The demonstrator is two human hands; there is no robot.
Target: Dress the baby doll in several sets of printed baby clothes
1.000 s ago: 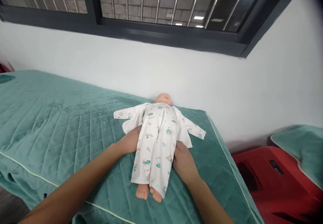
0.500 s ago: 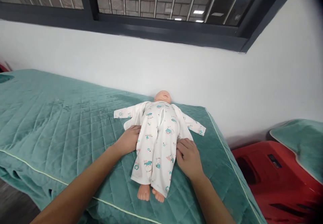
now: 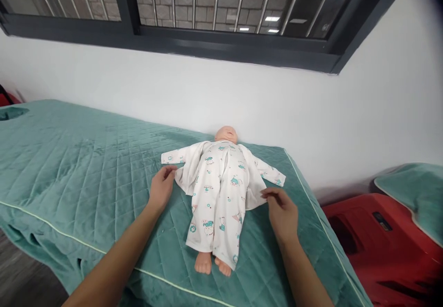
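- Doll [image 3: 226, 134], 1 pc: on its back on green quilted bed [image 3: 104, 168], head nr wall [image 3: 311, 113], bare feet [image 3: 203, 262] twd viewer.
- Trousers [image 3: 211, 205], wht, printed: over doll's front & legs, ft out at hems.
- Jacket [image 3: 189, 171], wht, printed sleeves: flaps spread either side of trousers, sleeves out sideways.
- L hand [image 3: 162, 188]: grip pinching jacket flap edge, just below sleeve.
- R hand [image 3: 282, 212]: grip pinching opp. flap at corner.
- Window [image 3: 221, 44], dk frame: above bed.

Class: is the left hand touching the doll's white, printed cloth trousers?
Apart: the head view shows green quilted cover between the left hand and white printed trousers.
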